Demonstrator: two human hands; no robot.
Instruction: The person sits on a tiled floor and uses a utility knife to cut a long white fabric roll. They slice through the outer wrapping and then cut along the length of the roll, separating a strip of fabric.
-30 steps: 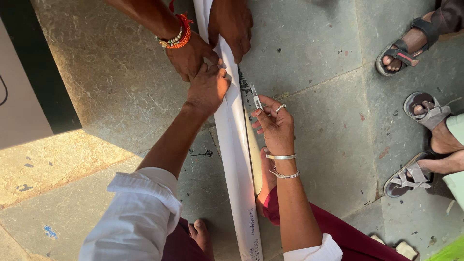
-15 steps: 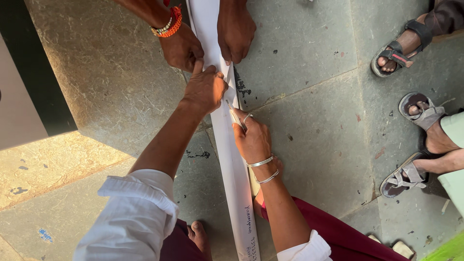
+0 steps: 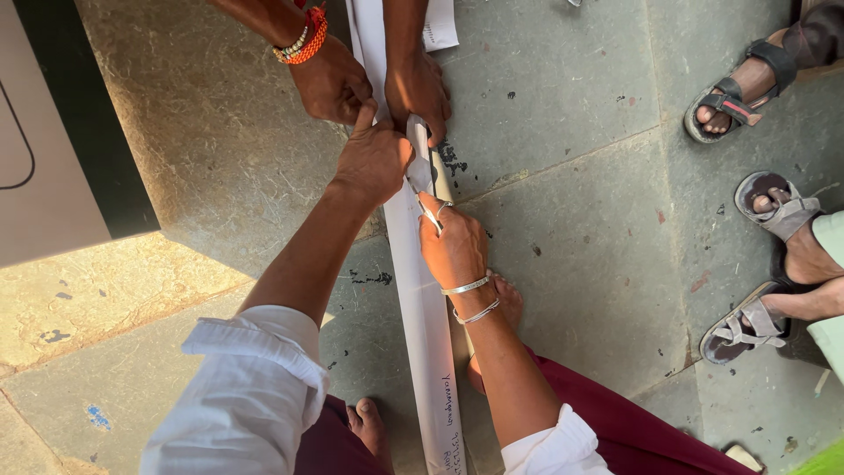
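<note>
Long white strip (image 3: 420, 308) runs up frame centre on the stone floor (image 3: 571, 176). Our left hand (image 3: 374, 158) presses it flat, unclenched; our right hand (image 3: 453, 246) has slid up to mid-frame, pinching a small tool. Co-worker's hands (image 3: 418, 88) pin top.

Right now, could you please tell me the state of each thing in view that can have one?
Long white strip: flat on the stone floor, pinned under hands.
Left hand: pressed down on the strip.
Right hand: grip closed on a small tool, mostly hidden.
Another person's two hands: pressing the strip's far part.
Sandals: worn on bystanders' feet.
</note>
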